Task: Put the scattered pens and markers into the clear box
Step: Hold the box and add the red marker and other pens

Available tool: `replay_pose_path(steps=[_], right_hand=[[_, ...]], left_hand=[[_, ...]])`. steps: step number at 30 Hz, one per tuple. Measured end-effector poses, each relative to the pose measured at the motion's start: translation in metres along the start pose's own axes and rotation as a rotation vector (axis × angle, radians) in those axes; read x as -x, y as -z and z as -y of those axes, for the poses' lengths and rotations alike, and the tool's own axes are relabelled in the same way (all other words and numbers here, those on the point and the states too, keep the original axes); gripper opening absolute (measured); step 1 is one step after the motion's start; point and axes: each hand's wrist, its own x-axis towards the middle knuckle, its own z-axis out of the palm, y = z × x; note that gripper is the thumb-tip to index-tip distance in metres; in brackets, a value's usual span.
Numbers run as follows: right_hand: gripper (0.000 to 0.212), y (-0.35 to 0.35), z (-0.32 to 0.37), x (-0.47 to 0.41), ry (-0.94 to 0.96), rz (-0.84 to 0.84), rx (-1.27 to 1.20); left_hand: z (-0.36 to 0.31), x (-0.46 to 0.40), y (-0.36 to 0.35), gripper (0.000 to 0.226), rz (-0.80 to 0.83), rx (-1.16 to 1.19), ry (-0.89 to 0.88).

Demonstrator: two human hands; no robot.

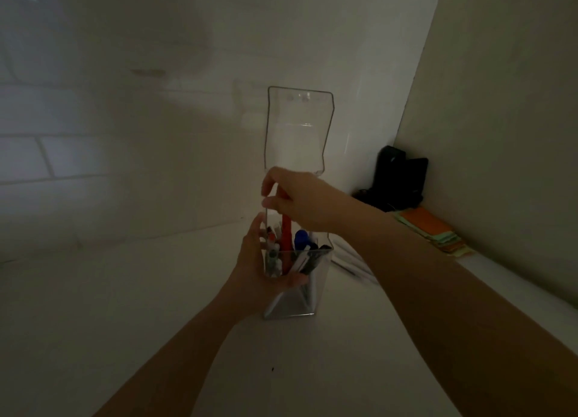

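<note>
Right hand (297,197): grip pinching the red marker (286,232), lowering it in.
Left hand (259,266): clasps the clear box (312,279) at nine o'clock.
Box: centre of the bench (125,307), lid up.
Handling: marker light, stiff, slick; hold near the top.

No readable text, label, brand, number or sign anywhere. Too dark and blurred to make out any print on the pens and markers (289,254) in the clear box (297,304), on the coloured paper pads (434,232) or on the black object (397,179) in the corner.
</note>
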Motion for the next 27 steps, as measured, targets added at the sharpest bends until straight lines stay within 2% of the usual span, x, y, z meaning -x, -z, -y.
replay_pose_path(steps=[4,7,9,13,16,17,21,22,24,27], right_hand=[[0.021,-0.007,-0.003,0.001,-0.076,0.121,0.018],[0.028,-0.013,-0.012,0.008,-0.167,0.329,0.227],[0.032,-0.020,-0.017,0.012,-0.183,0.362,0.273],[0.032,-0.015,-0.014,0.020,-0.152,0.160,0.077],[0.031,-0.004,-0.016,0.029,-0.115,0.219,0.132],[0.029,0.002,-0.020,0.032,-0.095,0.172,0.079],[0.022,0.045,-0.055,0.052,-0.099,-0.312,-0.557],[0.022,0.049,-0.070,0.057,-0.137,-0.376,-0.621],[0.021,0.043,-0.104,0.069,-0.279,-0.391,-0.574],[0.018,0.011,-0.159,0.089,-0.519,-0.179,-0.176]], left_hand=[[0.006,-0.004,-0.001,0.110,-0.029,-0.097,-0.015],[0.007,-0.004,-0.001,0.113,-0.038,-0.073,0.000],[0.007,-0.002,0.000,0.113,-0.031,-0.068,-0.006],[0.005,-0.003,0.000,0.117,-0.010,-0.057,-0.020],[0.010,-0.004,0.002,0.116,0.009,-0.024,-0.041],[0.012,-0.004,0.003,0.118,0.013,-0.019,-0.042],[0.012,-0.005,0.011,0.124,-0.013,-0.029,-0.033],[0.011,-0.007,0.013,0.124,-0.016,-0.022,-0.041],[0.010,-0.010,0.017,0.122,-0.015,-0.008,-0.047],[0.009,-0.011,0.018,0.111,0.007,0.005,-0.038]])
